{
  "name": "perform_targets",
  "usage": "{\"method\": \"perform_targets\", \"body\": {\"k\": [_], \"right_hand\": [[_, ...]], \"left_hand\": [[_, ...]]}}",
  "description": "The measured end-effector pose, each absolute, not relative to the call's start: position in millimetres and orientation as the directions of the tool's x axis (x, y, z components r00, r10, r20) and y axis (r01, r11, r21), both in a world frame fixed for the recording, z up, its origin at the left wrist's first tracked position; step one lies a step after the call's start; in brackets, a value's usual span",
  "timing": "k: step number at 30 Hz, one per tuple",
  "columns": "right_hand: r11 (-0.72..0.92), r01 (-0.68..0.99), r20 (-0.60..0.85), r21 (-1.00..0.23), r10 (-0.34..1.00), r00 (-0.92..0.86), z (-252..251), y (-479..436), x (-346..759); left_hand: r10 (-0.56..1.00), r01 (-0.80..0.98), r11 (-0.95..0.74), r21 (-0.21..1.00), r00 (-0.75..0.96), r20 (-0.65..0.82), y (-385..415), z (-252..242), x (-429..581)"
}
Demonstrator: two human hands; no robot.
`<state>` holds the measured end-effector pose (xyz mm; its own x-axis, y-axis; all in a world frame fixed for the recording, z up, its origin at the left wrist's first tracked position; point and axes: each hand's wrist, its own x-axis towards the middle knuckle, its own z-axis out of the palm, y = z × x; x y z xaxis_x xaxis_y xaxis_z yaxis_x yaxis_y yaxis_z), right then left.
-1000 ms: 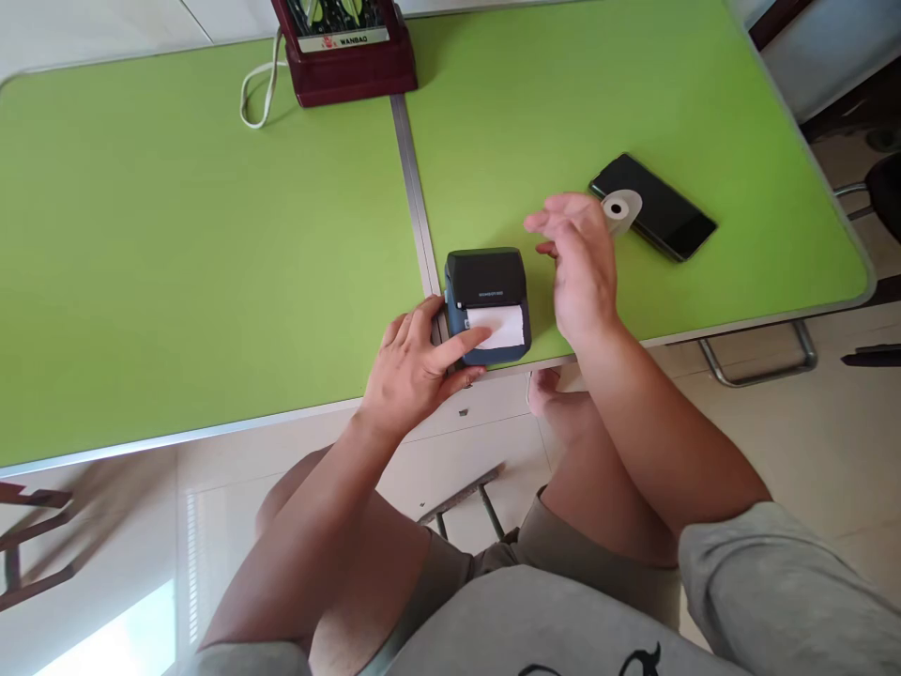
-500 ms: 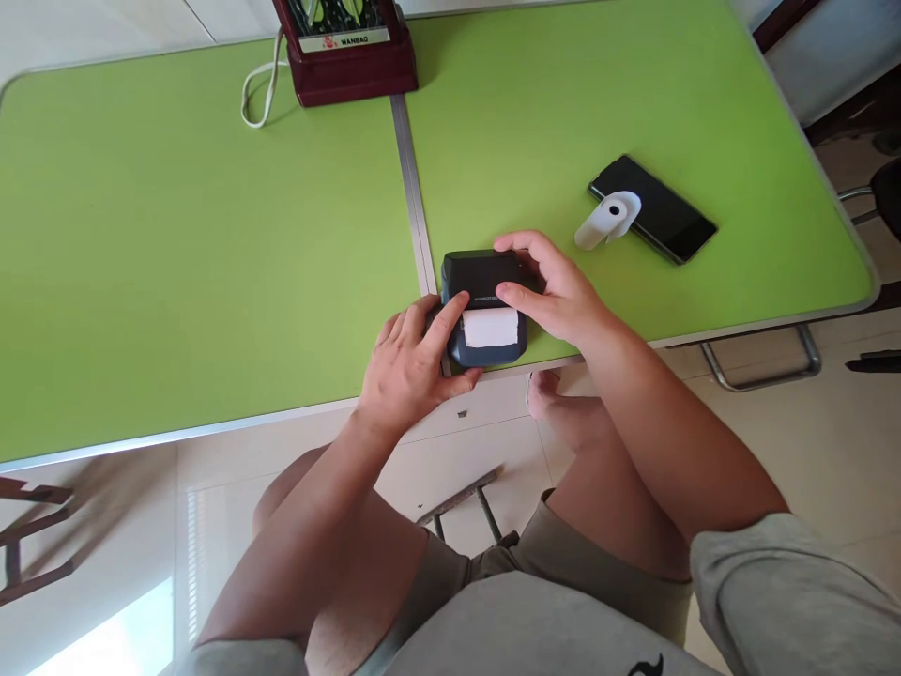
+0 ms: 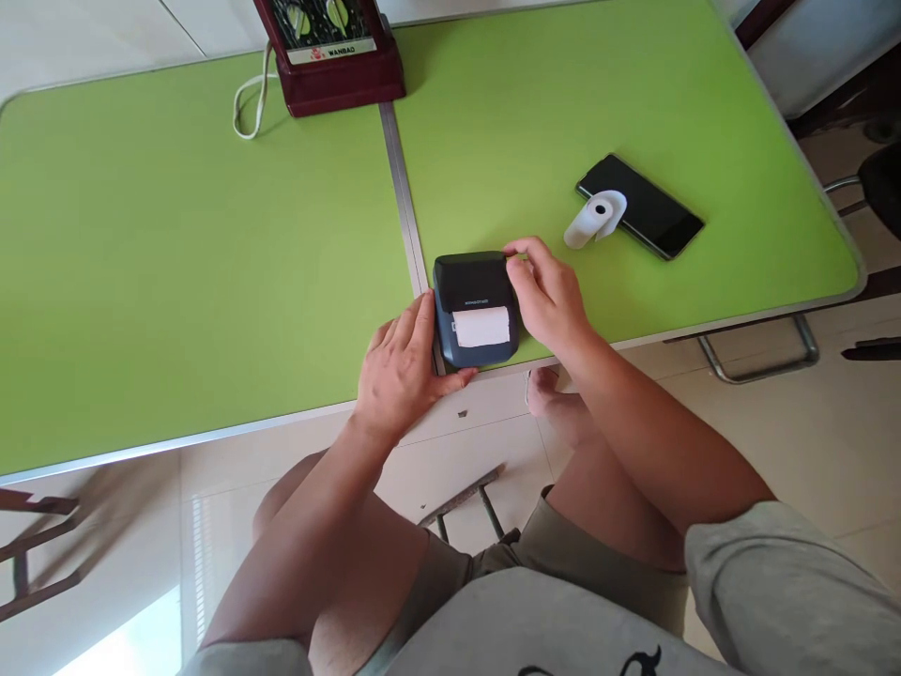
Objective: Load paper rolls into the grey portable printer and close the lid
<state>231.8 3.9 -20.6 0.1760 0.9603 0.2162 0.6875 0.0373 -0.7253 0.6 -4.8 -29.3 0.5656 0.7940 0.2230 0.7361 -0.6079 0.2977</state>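
A small dark blue and black portable printer [image 3: 476, 275] sits on the green table near its front edge. A strip of white paper [image 3: 482, 328] lies across its front part. My left hand [image 3: 403, 361] is wrapped about the printer's left side, fingers along that side and thumb at its front edge. On the opposite side, my right hand [image 3: 551, 289] holds the upper right edge with bent fingers; some fingertips are hidden behind the printer. To the right, a white paper roll [image 3: 586, 222] with a loose end rests against a black phone [image 3: 651, 208].
The green table [image 3: 211, 253] has a metal seam [image 3: 403, 188] running just left of the printer. A dark red appliance [image 3: 344, 84] with knobs and a white cord [image 3: 243, 113] stands at the back. Below the front edge are my legs and a stool [image 3: 465, 496].
My left index finger has come off the printer's top to its left side. My right thumb has drawn back from the top to the right edge. The view has shifted slightly.
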Motion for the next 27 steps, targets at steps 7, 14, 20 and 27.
{"method": "perform_targets", "body": {"k": [7,14,20,27], "right_hand": [[0.091,0.779,0.24,-0.621,0.968,0.078,-27.2,6.3,233.8],[0.084,0.775,0.204,-0.626,0.977,0.059,-33.1,9.0,234.5],[0.08,0.744,0.2,-0.664,0.977,0.073,-34.6,9.3,234.0],[0.092,0.635,0.035,-0.767,0.994,-0.101,-16.4,4.2,250.1]], "left_hand": [[0.813,0.744,-0.582,0.327,0.539,0.22,-6.3,-29.4,-0.2],[0.797,0.694,-0.604,0.392,0.538,0.275,-0.4,-31.7,0.2],[0.793,0.657,-0.607,0.447,0.538,0.286,4.0,-32.9,0.2],[0.788,0.681,-0.613,0.4,0.559,0.257,-1.9,-33.8,-0.7]]}}
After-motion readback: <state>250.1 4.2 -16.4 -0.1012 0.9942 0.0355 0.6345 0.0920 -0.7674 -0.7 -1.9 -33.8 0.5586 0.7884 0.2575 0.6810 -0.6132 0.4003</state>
